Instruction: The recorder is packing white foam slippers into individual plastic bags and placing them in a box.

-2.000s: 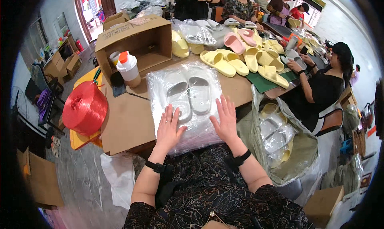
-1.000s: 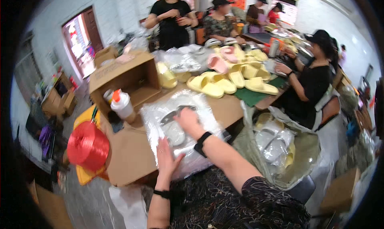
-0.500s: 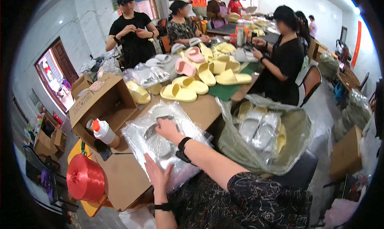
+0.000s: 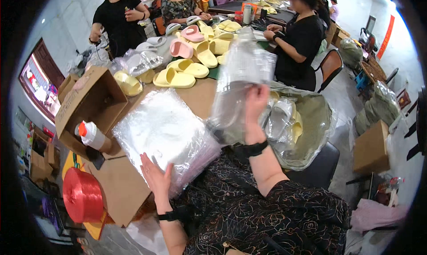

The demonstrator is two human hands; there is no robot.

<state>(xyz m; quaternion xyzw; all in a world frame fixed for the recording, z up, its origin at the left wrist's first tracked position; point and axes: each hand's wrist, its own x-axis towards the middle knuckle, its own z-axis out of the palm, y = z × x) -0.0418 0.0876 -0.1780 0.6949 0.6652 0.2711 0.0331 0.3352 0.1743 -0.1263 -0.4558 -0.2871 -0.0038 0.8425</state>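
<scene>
My right hand (image 4: pixel 257 104) grips a clear bag with a pair of grey slippers (image 4: pixel 235 88) in it, raised off the table and smeared by motion. It hangs beside the mouth of a large olive-green sack (image 4: pixel 318 121), in which more bagged grey slippers (image 4: pixel 279 117) and some yellow ones show. On the near edge of a thick stack of clear plastic bags (image 4: pixel 155 121), my left hand (image 4: pixel 155 175) lies with fingers stretched out, holding nothing.
A heap of yellow slippers (image 4: pixel 175 78) and pink slippers (image 4: pixel 181 49) covers the table's far part. Left stand an open carton (image 4: pixel 89 99), a white bottle with an orange cap (image 4: pixel 91 135) and a red twine spool (image 4: pixel 82 195). A co-worker in black (image 4: pixel 302 46) sits across, right.
My right hand has lifted the bagged grey slippers off the plastic bags and carried them right toward the sack. My left hand stays at the bags. The view has shifted.
</scene>
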